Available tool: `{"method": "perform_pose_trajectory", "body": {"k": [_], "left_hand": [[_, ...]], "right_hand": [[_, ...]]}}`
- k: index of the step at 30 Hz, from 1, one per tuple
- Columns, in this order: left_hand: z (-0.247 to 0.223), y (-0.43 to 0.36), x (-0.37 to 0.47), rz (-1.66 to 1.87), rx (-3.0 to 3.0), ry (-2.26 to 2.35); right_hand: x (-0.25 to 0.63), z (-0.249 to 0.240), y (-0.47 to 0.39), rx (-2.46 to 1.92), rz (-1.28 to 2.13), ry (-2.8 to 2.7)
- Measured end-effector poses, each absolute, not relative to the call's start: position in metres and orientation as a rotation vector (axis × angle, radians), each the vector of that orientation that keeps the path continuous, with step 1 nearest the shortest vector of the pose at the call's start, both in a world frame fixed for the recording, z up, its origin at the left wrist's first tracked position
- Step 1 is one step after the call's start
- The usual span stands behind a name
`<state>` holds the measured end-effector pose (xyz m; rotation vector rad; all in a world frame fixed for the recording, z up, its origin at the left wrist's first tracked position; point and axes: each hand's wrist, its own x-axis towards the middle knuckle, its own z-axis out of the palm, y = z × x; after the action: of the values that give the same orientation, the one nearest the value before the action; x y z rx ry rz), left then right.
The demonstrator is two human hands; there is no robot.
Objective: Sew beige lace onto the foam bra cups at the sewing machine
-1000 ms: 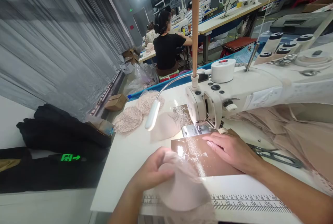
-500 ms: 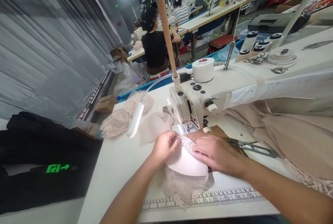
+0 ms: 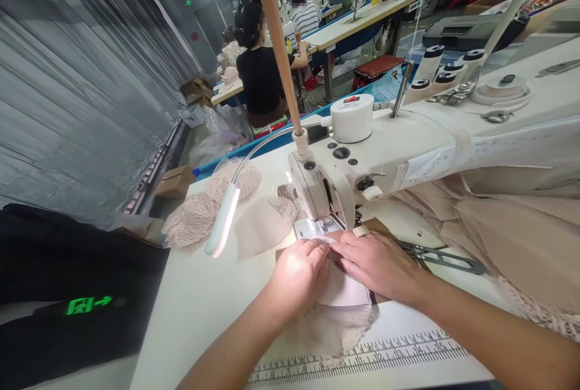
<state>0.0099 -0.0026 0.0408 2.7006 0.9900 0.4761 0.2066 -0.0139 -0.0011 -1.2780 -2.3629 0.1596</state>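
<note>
A pale pink bra cup (image 3: 344,289) with lace and thin mesh lies in front of the sewing machine (image 3: 312,188), its upper edge close to the needle area. My left hand (image 3: 299,278) is closed on the cup's upper edge, fingers bent and covering part of it. From the other side my right hand (image 3: 380,260) grips the lace edge, its fingers pointing at the presser foot; its thumb is hidden. The fingertips of both hands nearly meet below the needle. Dark thread snips (image 3: 446,257) lie just right of my right hand.
Lace cup pieces (image 3: 193,221) and a mesh piece (image 3: 265,226) lie left of the machine under a gooseneck lamp (image 3: 223,221). A printed ruler (image 3: 399,348) runs along the table's front. Beige fabric (image 3: 512,221) is heaped at the right. A person in black (image 3: 260,79) sits beyond.
My left hand has turned over the cup's edge, covering more of it. My right fingers have stretched toward the needle and come closer to my left. The view has shifted slightly.
</note>
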Motion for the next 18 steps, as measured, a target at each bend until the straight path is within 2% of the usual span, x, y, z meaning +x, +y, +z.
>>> {"method": "perform_pose_trajectory", "body": {"k": [6, 13, 18], "left_hand": [[0.022, 0.0, 0.008, 0.351, 2.774, 1.083], [0.033, 0.01, 0.004, 0.206, 2.711, 1.064], [0.037, 0.018, 0.005, 0.198, 2.695, 1.019]], "right_hand": [[0.205, 0.0, -0.012, -1.31, 0.148, -2.381], [0.201, 0.002, -0.012, -1.432, 0.166, -2.388], [0.2, 0.0, -0.012, -1.437, 0.045, -2.355]]}}
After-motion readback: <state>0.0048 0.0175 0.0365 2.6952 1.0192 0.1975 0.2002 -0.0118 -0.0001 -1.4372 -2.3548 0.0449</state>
